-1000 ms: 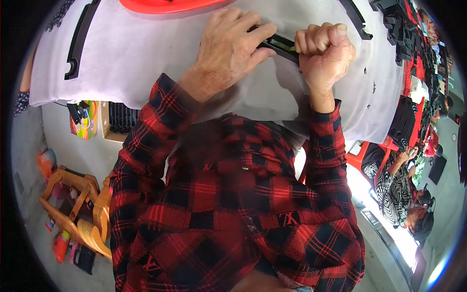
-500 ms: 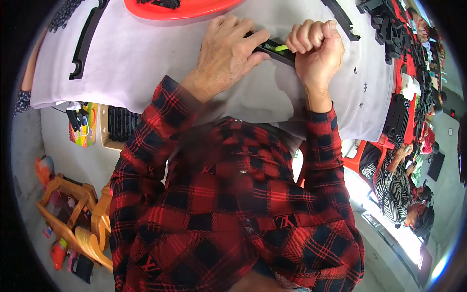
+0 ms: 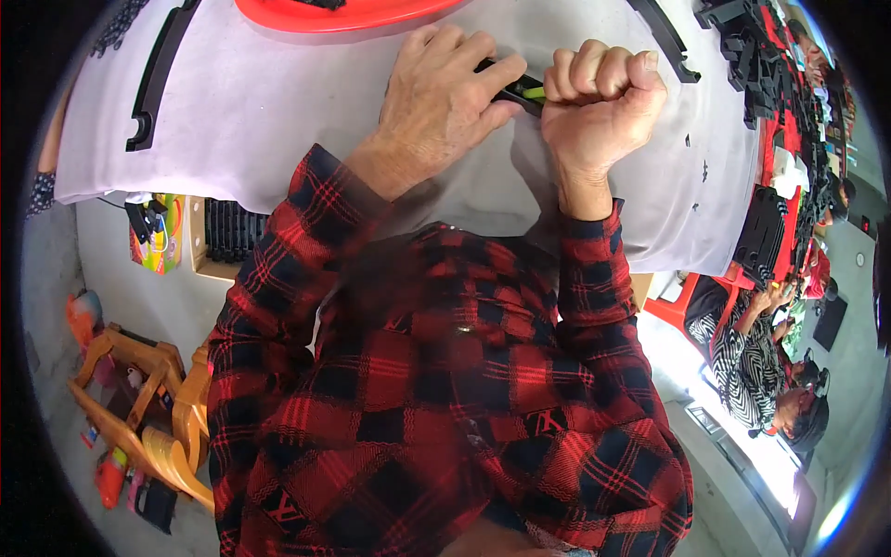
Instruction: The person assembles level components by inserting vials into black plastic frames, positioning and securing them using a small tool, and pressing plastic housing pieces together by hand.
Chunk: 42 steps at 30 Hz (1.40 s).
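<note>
My left hand (image 3: 445,93) lies palm down on the grey table (image 3: 278,121), its fingers pressing a black plastic part (image 3: 492,70) that is mostly hidden beneath them. My right hand (image 3: 599,102) is clenched in a fist around the handle of a black and yellow-green tool (image 3: 524,90), whose tip meets the black part between the two hands. Both sleeves are red and black plaid.
A red tray (image 3: 343,14) sits at the table's far edge. Long curved black plastic strips (image 3: 153,79) lie left and another (image 3: 664,37) right. Several black parts (image 3: 761,65) pile at the right. A wooden chair (image 3: 148,408) stands lower left. A seated person (image 3: 752,343) works at right.
Both hands have shifted slightly up and away across the table, still together on the part and tool.
</note>
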Available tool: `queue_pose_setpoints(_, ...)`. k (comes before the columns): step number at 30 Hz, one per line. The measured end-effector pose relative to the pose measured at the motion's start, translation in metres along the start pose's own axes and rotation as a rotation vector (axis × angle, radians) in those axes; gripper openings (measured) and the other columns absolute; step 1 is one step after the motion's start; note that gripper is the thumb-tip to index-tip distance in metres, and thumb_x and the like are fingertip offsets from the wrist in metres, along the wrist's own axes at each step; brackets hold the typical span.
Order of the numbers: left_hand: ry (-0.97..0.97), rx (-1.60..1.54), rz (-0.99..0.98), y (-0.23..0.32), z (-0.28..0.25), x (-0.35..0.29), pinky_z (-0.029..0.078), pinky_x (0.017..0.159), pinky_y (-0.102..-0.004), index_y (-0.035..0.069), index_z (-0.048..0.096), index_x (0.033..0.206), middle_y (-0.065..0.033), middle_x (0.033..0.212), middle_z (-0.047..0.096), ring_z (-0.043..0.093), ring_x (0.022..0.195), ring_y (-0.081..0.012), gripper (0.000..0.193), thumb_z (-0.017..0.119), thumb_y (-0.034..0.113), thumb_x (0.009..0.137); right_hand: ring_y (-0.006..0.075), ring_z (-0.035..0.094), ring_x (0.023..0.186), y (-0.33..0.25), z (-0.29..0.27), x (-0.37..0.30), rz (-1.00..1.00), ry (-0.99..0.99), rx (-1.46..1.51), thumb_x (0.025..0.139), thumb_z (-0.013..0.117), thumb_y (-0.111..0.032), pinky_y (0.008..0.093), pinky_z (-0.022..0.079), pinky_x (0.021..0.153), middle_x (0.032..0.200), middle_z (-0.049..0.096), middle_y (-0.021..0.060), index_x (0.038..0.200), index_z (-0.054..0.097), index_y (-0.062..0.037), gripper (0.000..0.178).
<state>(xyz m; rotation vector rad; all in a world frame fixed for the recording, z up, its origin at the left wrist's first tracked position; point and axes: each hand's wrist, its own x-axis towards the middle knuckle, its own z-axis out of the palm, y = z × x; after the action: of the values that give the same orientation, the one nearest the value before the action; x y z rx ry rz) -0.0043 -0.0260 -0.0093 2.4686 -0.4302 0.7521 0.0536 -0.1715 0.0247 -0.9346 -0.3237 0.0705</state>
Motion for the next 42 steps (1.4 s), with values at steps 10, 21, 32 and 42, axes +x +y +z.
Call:
queue_pose_setpoints(10,-0.041,-0.002,-0.028,0.000,0.000,-0.001,0.043,0.090,-0.0410,0.016,0.068,0.115,-0.0015,0.100,0.059,0.056,0.101,-0.0248,0.046,0.082,0.026,0.073,0.0137,0.012,0.050,0.002,-0.008,0.009,0.083,0.062,-0.059,0.096,0.047,-0.039,0.0331,0.011,0.047,0.054,0.020,-0.0013,0.061,0.024,-0.0138,0.049)
queue_pose_setpoints(21,-0.040,0.017,0.022,-0.003,-0.002,0.000,0.043,0.091,-0.0414,0.014,0.067,0.116,-0.0027,0.101,0.060,0.056,0.101,-0.0257,0.043,0.080,0.028,0.076,0.0133,0.010,0.048,0.008,-0.005,0.011,0.032,0.050,-0.136,0.095,0.048,-0.037,0.0331,0.011,0.045,0.053,0.020,-0.0013,0.061,0.023,-0.0140,0.048)
queue_pose_setpoints(32,-0.088,-0.111,0.002,-0.001,-0.007,0.007,0.039,0.092,-0.0455,0.004,0.062,0.102,-0.0105,0.097,0.056,0.052,0.097,-0.0299,0.031,0.073,0.020,0.077,0.0092,0.024,0.044,0.014,0.005,0.008,-0.063,-0.024,-0.167,0.106,0.046,-0.027,0.0277,0.022,0.043,0.053,0.031,-0.0024,0.062,0.036,-0.0114,0.048)
queue_pose_setpoints(42,-0.069,-0.125,0.027,0.002,-0.010,0.013,0.037,0.088,-0.0458,0.004,0.061,0.101,-0.0112,0.093,0.053,0.051,0.093,-0.0305,0.028,0.071,0.017,0.078,0.0067,0.022,0.046,0.028,-0.004,0.015,-0.171,-0.192,0.111,0.109,0.040,-0.024,0.0259,0.020,0.044,0.055,0.032,-0.0027,0.063,0.034,-0.0126,0.048)
